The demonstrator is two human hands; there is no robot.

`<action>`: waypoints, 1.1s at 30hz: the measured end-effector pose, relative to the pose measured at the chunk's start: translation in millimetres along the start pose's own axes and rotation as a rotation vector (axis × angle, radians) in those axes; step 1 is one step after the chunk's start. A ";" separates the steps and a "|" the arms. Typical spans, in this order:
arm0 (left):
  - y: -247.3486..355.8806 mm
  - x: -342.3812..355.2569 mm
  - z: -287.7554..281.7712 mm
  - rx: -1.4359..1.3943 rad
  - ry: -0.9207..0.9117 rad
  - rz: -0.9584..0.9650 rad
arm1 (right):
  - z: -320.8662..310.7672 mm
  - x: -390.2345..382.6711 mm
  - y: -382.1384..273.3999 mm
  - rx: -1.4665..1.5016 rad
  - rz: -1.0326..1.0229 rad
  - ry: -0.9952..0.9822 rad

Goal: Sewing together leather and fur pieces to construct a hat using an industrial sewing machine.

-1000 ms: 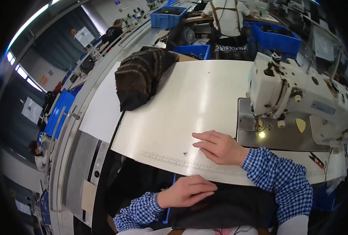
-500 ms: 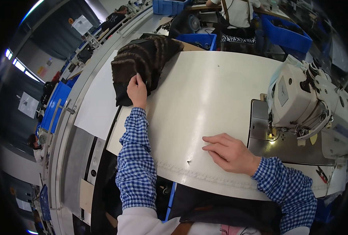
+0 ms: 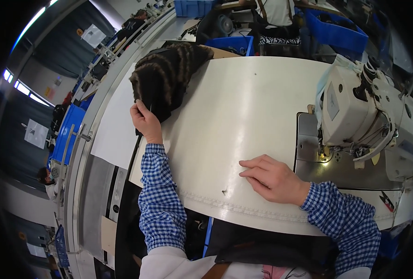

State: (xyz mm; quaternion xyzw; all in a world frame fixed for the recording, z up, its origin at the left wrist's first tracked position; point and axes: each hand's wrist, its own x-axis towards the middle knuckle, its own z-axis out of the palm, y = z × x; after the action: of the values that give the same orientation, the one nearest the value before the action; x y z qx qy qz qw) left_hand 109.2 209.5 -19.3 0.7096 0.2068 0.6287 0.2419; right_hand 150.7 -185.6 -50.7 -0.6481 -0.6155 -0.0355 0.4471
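At the far left of the white table (image 3: pixel 234 107) lies a heap of dark fabric (image 3: pixel 162 79) with brown furry bands across it. My left hand (image 3: pixel 147 123) pinches the near left edge of this cloth between thumb and fingers. Part of the black lower layer hangs beside the hand, and its end is hidden behind the wrist. My right hand (image 3: pixel 274 181) rests over the table's near right part, fingers stretched out and holding nothing. To its right stands a white sewing machine (image 3: pixel 350 104) with a lit needle area above its metal plate (image 3: pixel 308 144).
Red-handled thread snips (image 3: pixel 386 202) lie at the right edge. A white sheet (image 3: pixel 113 125) covers the surface left of the fabric. Blue bins (image 3: pixel 232 44) stand behind the table, where another person (image 3: pixel 276 11) sits. A metal rail (image 3: pixel 76 172) runs along the left.
My left hand has moved left and nearer to me, drawing the fabric's edge along, so the fold shows more black and the furry bands sit differently. My right hand has barely moved.
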 end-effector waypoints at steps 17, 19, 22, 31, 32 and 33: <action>207.1 -145.4 -29.2 -0.517 -1.033 -0.106 | -23.3 -4.4 8.3 0.365 0.520 0.530; 211.4 -129.9 -48.7 -0.405 -0.945 -0.035 | -29.3 -14.3 3.4 0.275 0.547 0.561; 192.6 -112.4 -80.9 0.011 -0.863 0.345 | -38.7 -28.5 -6.8 -0.099 0.313 0.565; 158.1 -136.4 -113.7 0.451 -1.107 0.277 | -51.2 -44.7 -20.1 -0.362 -0.095 -0.021; 158.2 -138.9 -109.9 0.452 -1.104 0.269 | -52.0 -47.0 -21.1 -0.293 -0.125 -0.111; 157.3 -140.6 -108.3 0.481 -1.091 0.317 | -52.2 -46.2 -25.5 -0.228 -0.132 -0.138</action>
State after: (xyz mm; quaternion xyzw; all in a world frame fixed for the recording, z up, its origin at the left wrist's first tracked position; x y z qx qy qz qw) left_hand -17.4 9.0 -25.8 0.9857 0.0812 0.1391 0.0496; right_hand 144.7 -257.5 -33.4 -0.6536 -0.6780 -0.0901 0.3239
